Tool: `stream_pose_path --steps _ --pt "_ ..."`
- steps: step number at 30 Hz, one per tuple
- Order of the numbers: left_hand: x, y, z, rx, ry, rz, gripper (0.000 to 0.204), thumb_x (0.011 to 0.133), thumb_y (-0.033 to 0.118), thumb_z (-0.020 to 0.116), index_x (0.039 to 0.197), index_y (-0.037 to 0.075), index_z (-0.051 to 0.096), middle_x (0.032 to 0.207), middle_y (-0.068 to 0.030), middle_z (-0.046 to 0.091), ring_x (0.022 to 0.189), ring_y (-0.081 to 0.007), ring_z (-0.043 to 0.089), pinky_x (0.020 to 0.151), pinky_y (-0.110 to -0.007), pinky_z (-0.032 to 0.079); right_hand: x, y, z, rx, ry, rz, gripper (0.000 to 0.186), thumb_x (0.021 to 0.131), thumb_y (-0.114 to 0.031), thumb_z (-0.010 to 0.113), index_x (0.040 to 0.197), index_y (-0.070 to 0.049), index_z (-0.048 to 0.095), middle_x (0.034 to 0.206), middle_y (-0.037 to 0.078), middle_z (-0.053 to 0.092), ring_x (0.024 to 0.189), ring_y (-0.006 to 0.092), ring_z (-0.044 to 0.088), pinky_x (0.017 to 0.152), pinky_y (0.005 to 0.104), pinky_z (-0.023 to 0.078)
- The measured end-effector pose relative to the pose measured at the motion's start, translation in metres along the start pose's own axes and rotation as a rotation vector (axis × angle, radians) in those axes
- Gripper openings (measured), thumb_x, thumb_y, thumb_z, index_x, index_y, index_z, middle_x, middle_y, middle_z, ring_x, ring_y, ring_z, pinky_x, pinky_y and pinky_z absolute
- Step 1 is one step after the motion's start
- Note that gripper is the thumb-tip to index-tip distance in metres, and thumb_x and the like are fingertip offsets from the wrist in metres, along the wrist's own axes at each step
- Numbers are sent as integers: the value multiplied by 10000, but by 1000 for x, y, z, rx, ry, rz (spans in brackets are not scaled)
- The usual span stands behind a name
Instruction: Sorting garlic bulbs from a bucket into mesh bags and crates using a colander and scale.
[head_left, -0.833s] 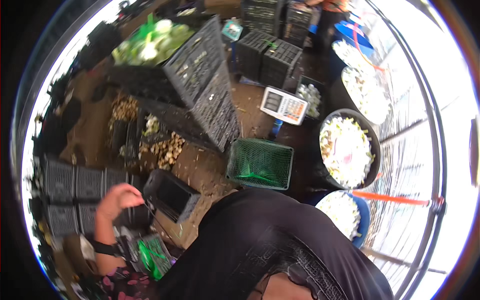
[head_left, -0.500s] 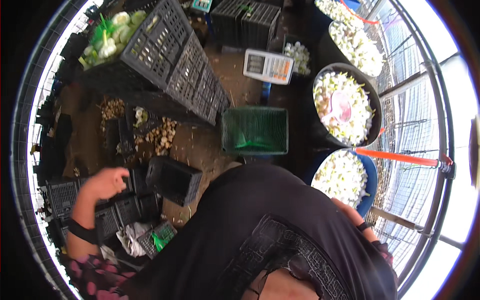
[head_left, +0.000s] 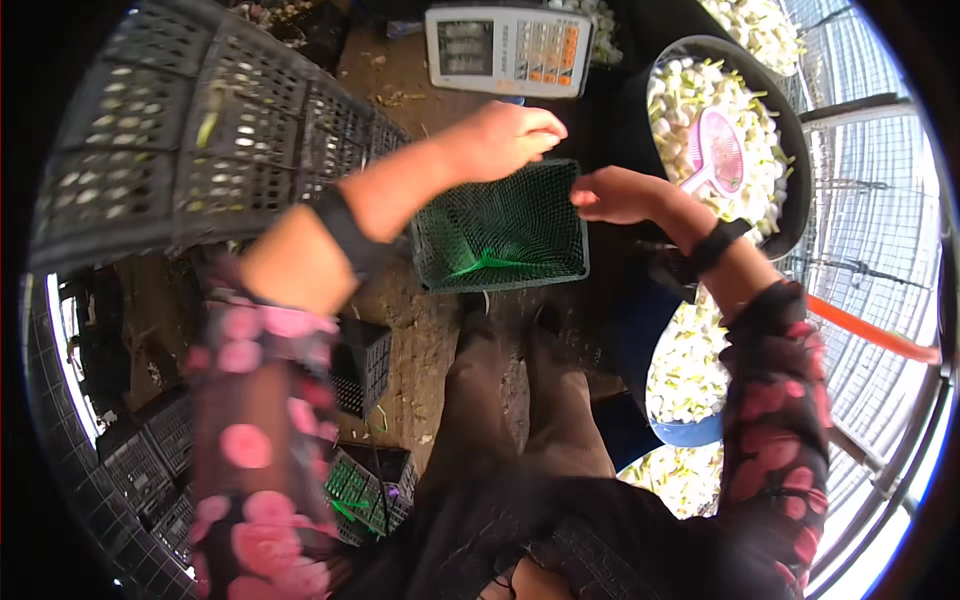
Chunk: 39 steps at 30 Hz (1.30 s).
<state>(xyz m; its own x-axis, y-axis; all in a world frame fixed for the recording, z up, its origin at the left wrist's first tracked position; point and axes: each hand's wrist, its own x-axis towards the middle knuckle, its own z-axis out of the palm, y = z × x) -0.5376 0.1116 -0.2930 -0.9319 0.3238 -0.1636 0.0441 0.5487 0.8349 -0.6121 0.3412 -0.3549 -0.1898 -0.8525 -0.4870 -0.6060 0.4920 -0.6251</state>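
Observation:
A dark crate lined with a green mesh net stands on the ground before my feet, with nothing seen inside the net. My left hand hangs over its far edge, fingers loosely bent and holding nothing that I can see. At the crate's right edge is my right hand, turned inward, its fingers slightly curled and bare of any object. A white digital scale sits just beyond the crate, nearest to my left hand. To the right of my right hand, a pink slotted scoop lies on white garlic bulbs.
A black tub holds the garlic under the scoop; a blue tub nearer me holds more. Stacked black slatted crates rise on the left. A small black crate and a crate with green netting are at lower left. An orange bar crosses at right.
Both hands have come forward over the net-lined crate, the left from the far left side, the right from beside the blue tub. My view has shifted, and my legs now show.

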Motion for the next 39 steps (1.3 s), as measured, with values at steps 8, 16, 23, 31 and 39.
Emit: stream_pose_path --steps 8,16,23,31,39 --pt "-129 -304 229 75 1080 -813 417 774 122 665 1149 -10 539 1198 -180 524 1150 -347 470 1004 -434 356 82 175 230 254 950 668 602 816 -324 690 1246 47 488 1196 247 578 1153 363 538 963 400 440" --pt "-135 -379 207 -641 992 -1056 655 947 454 515 1417 39 326 1450 -119 377 1329 -249 354 1088 -380 271 107 189 303 1053 897 738 481 943 -342 560 1234 39 516 1112 118 626 1025 187 559 907 312 428" --pt "-107 -419 192 -280 931 -973 411 982 323 454 1277 37 468 1244 -140 564 1147 -247 520 972 -360 390 100 208 300 951 796 789 521 933 -290 568 1311 35 418 1133 145 621 1040 223 576 890 334 446" --pt "-156 -420 186 -671 939 -995 465 907 25 506 1345 -38 362 1299 -163 507 1119 -225 526 990 -356 400 46 134 242 516 867 831 478 834 -147 663 1268 -25 506 1183 209 575 1012 308 612 889 389 492" --pt "-128 -309 192 -737 413 -808 352 872 -16 533 1222 8 517 1203 -97 560 1152 -187 515 1018 -316 376 -66 214 66 1337 1697 930 586 840 -467 647 1123 38 555 882 137 609 805 250 593 709 346 514"
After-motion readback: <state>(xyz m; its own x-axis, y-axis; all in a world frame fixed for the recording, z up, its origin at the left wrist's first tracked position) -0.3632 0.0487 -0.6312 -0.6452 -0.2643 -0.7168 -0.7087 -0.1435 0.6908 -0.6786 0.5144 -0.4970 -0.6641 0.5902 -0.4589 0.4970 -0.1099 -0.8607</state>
